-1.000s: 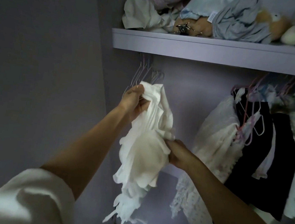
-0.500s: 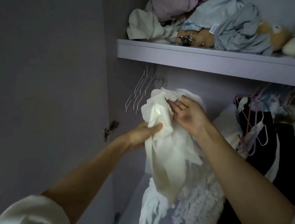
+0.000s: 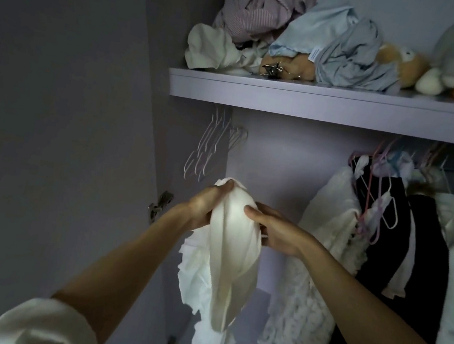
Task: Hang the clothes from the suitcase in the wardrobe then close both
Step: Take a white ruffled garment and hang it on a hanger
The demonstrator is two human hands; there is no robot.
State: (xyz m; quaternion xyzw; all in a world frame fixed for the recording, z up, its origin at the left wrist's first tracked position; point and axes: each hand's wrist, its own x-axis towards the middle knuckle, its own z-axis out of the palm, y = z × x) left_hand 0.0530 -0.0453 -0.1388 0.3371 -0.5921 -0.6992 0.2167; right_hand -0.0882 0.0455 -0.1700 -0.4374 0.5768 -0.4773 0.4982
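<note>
Both hands, the left hand [image 3: 204, 207] and the right hand [image 3: 273, 229], grasp the bunched top of a white ruffled fabric garment [image 3: 227, 252], held below the empty white wire hangers [image 3: 209, 146] and not yet hung. Dark and white garments [image 3: 376, 247] already hang at right. The wardrobe stands open; the suitcase is out of view, so how much remains is unclear.

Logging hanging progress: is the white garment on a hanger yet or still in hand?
In hand: left hand and right hand grip the white garment below the empty hangers.
</note>
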